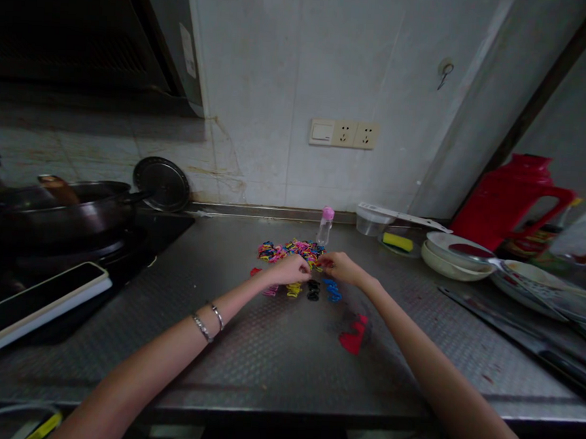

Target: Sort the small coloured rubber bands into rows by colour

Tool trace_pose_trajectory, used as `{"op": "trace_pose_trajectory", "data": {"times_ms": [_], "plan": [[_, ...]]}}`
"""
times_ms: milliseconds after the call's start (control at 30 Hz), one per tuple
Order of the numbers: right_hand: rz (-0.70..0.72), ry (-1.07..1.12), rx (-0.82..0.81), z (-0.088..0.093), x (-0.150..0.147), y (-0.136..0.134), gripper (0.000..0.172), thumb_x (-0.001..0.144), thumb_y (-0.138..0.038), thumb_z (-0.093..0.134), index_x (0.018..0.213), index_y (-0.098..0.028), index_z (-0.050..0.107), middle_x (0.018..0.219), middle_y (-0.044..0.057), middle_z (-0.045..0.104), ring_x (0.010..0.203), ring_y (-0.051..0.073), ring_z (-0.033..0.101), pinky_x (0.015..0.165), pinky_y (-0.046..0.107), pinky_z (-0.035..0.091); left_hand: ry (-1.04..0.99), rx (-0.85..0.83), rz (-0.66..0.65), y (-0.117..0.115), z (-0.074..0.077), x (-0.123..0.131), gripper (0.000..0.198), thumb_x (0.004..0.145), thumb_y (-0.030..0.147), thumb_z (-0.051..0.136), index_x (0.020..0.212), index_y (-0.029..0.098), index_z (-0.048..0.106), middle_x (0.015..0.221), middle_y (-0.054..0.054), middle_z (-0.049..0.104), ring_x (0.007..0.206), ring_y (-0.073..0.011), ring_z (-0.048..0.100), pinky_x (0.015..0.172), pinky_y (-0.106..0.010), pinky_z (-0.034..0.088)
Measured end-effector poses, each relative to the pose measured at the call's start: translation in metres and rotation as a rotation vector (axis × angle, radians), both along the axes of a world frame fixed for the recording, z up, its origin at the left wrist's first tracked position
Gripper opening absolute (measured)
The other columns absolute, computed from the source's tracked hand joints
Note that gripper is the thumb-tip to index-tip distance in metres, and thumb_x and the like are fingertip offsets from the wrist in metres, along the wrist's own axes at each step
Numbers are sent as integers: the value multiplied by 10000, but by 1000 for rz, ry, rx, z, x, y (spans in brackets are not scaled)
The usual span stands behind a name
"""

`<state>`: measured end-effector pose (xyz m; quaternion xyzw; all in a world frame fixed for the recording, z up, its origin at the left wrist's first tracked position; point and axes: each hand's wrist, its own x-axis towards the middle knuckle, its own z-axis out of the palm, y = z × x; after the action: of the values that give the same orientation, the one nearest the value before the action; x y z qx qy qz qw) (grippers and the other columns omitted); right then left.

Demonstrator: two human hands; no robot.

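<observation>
A mixed pile of small coloured bands [291,247], which look like elastic hair ties, lies on the steel counter. At its near edge my left hand [293,269] hovers with fingers curled together; anything in them is too small to make out. My right hand [343,268] reaches the pile's right edge, thumb and fingertips pinched, their contents unclear. Just below my hands are single-colour clusters: yellow bands [294,289], black bands [313,290], blue bands [332,289] and pink bands [271,290]. Red bands [255,271] show partly behind my left wrist.
Behind the pile stands a clear bottle with a pink cap [326,226]. To the right are a yellow sponge [398,242], stacked bowls [455,270], a knife [513,326] and a red thermos [510,201]. A pan [72,211] and a white-edged device [43,305] are left.
</observation>
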<state>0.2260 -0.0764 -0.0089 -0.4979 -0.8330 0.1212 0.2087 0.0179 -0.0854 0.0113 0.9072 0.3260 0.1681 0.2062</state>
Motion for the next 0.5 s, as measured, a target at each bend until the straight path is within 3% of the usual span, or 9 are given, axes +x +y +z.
{"op": "trace_pose_trajectory", "data": {"times_ms": [167,333,500], "plan": [[-7,-7,-12,-5,-2,3,352,656,-76,501,960,-175,649,720,15,638,634,113,556,588,188,398,-89,18,97,12,5,-27,254,698,252,501,719,100,703,589,-19,617,532,-95,472,534,-195,326],[-3,-22,8,-8,-5,8,301,687,-103,483,924,-163,657,678,15,616,603,105,532,580,190,385,-214,-119,230,28,7,-59,266,687,273,506,705,88,697,577,-23,609,549,-102,490,544,-192,350],[5,-23,20,-3,-8,5,299,690,-115,481,927,-159,658,666,21,613,599,107,522,575,193,375,-259,-169,323,31,7,-71,246,662,244,513,692,76,690,542,-12,582,477,-76,423,487,-185,309]]}}
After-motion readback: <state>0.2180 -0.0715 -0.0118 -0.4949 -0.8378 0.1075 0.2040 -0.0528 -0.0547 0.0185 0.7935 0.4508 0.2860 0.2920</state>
